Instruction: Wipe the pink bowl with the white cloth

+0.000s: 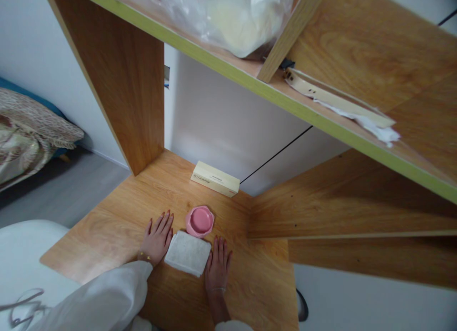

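Note:
A folded white cloth (188,253) lies on the wooden desk (257,283) between my two hands. My left hand (157,240) rests flat on the desktop at the cloth's left edge, fingers stretched out. On the other side, my right hand (217,265) also lies flat, close against the cloth's right edge. Neither hand holds anything. Just beyond the cloth sits a round pink dish (200,221) with a faceted rim, its inside showing no contents.
A long cream box (215,178) stands at the desk's back edge. Overhead, a shelf (214,59) carries a clear plastic bag (232,16) and an open narrow carton (339,97) with white tissue. Wooden panels rise left and right. A white round surface (32,255) holds glasses (26,307).

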`<action>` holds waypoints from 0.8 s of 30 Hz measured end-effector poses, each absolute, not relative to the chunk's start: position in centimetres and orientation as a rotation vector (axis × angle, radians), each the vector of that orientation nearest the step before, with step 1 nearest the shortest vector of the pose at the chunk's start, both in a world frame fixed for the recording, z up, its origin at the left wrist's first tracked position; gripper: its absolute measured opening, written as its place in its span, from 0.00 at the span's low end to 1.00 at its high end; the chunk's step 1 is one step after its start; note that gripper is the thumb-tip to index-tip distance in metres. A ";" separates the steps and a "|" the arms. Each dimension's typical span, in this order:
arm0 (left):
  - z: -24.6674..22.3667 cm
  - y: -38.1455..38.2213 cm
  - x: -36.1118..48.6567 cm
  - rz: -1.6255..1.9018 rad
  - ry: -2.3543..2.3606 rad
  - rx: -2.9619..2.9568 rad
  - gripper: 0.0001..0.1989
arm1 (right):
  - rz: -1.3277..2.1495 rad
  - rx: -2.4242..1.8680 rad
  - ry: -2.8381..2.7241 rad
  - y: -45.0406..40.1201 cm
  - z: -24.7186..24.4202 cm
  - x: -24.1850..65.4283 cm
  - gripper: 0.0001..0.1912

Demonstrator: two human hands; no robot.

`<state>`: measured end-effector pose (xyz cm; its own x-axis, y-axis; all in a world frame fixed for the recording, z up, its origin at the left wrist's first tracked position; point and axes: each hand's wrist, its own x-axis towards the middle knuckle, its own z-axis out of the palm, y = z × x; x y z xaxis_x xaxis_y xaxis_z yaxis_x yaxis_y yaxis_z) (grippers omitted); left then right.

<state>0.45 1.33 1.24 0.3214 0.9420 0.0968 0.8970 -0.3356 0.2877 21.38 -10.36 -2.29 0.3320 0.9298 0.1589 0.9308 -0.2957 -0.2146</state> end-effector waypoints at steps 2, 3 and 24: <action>1.3 1.3 0.4 0.368 1.695 2.405 0.27 | -0.008 -2.326 -1.674 -10.3 -2.2 21.4 0.27; 1.3 1.3 0.5 0.366 1.696 2.408 0.27 | -0.007 -2.323 -1.676 -10.3 -2.2 21.4 0.28; 0.9 1.3 0.5 0.337 1.721 2.468 0.27 | 0.000 -2.289 -1.642 -10.5 -2.6 21.6 0.27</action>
